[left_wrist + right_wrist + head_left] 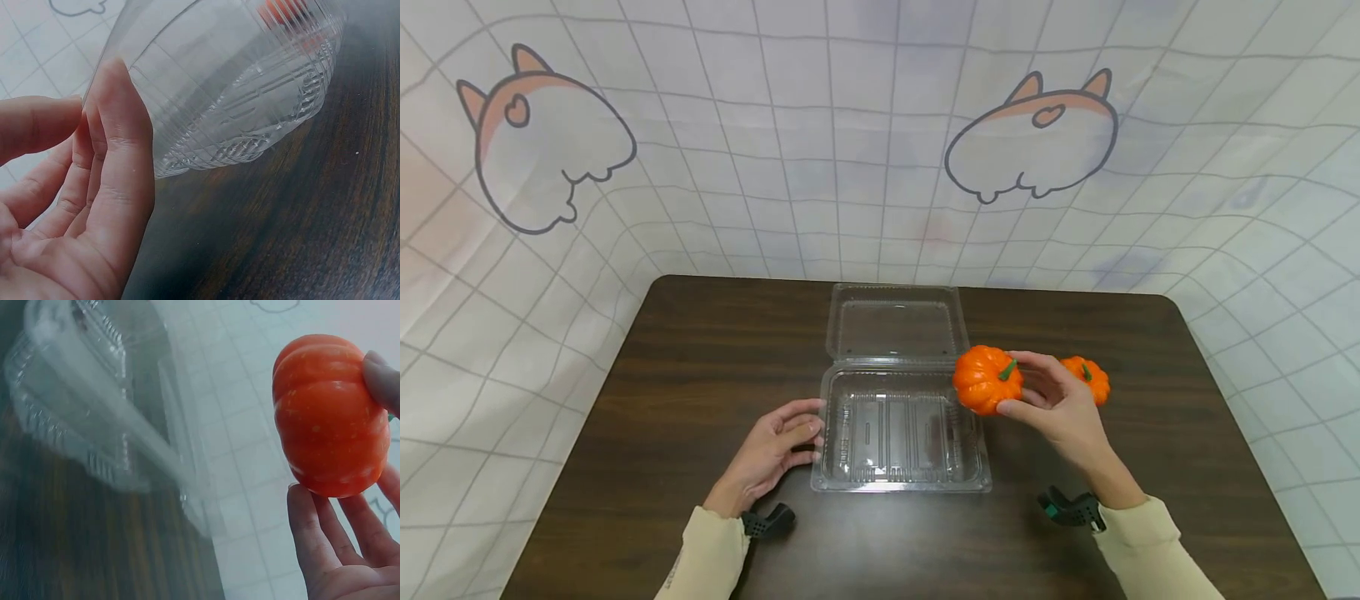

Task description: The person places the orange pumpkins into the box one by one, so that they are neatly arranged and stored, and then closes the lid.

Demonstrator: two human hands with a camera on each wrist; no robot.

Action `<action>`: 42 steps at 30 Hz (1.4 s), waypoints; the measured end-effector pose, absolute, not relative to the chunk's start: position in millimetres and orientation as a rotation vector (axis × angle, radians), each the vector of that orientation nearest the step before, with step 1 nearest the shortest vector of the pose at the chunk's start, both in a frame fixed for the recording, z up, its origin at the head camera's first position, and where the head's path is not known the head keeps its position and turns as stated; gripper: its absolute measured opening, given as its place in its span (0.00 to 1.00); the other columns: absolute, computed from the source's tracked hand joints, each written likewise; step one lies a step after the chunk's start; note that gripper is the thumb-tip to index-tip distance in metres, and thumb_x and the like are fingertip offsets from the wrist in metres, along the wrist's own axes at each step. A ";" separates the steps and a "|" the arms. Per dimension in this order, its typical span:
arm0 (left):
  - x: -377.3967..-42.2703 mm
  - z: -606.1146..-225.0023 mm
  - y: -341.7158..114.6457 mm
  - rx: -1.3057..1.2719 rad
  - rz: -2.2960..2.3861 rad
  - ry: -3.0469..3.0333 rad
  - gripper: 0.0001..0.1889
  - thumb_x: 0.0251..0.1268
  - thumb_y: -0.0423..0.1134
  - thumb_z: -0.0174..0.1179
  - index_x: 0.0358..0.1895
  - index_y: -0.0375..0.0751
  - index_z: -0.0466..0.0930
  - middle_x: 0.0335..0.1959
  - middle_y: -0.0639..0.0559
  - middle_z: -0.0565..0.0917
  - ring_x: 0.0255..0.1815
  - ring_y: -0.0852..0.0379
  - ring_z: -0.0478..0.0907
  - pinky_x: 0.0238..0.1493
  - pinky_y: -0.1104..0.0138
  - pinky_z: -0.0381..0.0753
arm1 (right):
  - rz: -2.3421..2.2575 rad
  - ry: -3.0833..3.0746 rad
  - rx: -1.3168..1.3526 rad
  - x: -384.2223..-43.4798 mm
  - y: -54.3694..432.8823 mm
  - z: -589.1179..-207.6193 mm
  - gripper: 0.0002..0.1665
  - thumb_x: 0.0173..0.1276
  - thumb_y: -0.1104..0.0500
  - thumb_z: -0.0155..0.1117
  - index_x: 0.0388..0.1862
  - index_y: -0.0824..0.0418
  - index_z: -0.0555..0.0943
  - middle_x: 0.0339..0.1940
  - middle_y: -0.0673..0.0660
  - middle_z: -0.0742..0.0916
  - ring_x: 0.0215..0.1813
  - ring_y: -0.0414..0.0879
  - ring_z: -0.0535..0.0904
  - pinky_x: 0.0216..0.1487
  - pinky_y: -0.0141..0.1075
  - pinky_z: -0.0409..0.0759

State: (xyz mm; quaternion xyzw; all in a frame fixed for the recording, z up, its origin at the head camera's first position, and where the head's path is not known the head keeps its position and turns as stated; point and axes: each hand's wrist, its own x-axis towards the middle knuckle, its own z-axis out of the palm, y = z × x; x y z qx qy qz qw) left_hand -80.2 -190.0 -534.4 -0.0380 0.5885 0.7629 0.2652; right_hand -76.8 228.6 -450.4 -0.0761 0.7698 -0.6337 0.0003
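A: Item: orange pumpkin (982, 381). Location, handling?
B: Held up by the clear container's (895, 487) right edge; right hand's (1071, 414) thumb and fingertips pinch it. Probably light, stiff, slightly slippery; grip the ribbed sides.
A: Left hand (766, 451)?
B: Thumb and fingers pinch the container's rim; thin, likely flexible.
A: Markings?
B: Left sleeve (711, 550): small, illegible. Brands: none readable.

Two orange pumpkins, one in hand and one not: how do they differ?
Support: the held pumpkin is in the right hand; the other pumpkin rests on the table.
Position: in the head view, the held pumpkin overlaps the clear container's rim; the other pumpkin is farther right.
Visibility: the held pumpkin shows almost whole; the right hand partly hides the other pumpkin.
Shared: orange, ribbed, green stem.
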 end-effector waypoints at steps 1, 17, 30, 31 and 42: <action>-80.7 -534.3 -190.2 -0.100 2.065 1.588 0.27 0.73 0.38 0.64 0.72 0.38 0.69 0.43 0.58 0.86 0.42 0.62 0.84 0.44 0.68 0.90 | -1.997 2.405 -0.252 -78.4 225.5 -449.9 0.37 0.62 0.72 0.74 0.70 0.64 0.73 0.64 0.42 0.81 0.59 0.33 0.83 0.56 0.25 0.85; -80.0 -533.8 -189.5 -0.094 2.048 1.600 0.28 0.73 0.38 0.64 0.72 0.38 0.68 0.44 0.59 0.86 0.42 0.61 0.83 0.44 0.67 0.90 | -2.075 2.211 -0.427 -101.9 182.2 -449.3 0.37 0.61 0.72 0.75 0.70 0.64 0.74 0.66 0.47 0.81 0.61 0.39 0.83 0.58 0.30 0.86; -80.9 -534.4 -188.9 -0.101 2.026 1.649 0.28 0.72 0.39 0.65 0.72 0.39 0.70 0.45 0.58 0.86 0.42 0.61 0.83 0.44 0.66 0.90 | -2.001 2.141 -0.486 -120.7 150.9 -454.5 0.37 0.60 0.66 0.79 0.69 0.62 0.75 0.67 0.55 0.80 0.63 0.40 0.81 0.61 0.30 0.85; -80.8 -534.4 -188.8 -0.104 2.023 1.652 0.28 0.72 0.39 0.66 0.72 0.40 0.70 0.45 0.58 0.86 0.42 0.61 0.83 0.44 0.66 0.90 | -1.992 2.137 -0.490 -122.4 148.8 -455.6 0.37 0.61 0.65 0.79 0.68 0.61 0.76 0.67 0.56 0.80 0.63 0.40 0.81 0.61 0.30 0.85; -81.0 -536.1 -189.8 -0.082 2.017 1.647 0.28 0.73 0.40 0.65 0.72 0.39 0.69 0.45 0.58 0.85 0.41 0.61 0.83 0.45 0.66 0.90 | -1.958 2.058 -0.524 -136.4 129.2 -468.3 0.37 0.61 0.62 0.80 0.68 0.60 0.76 0.68 0.62 0.79 0.60 0.42 0.84 0.63 0.34 0.85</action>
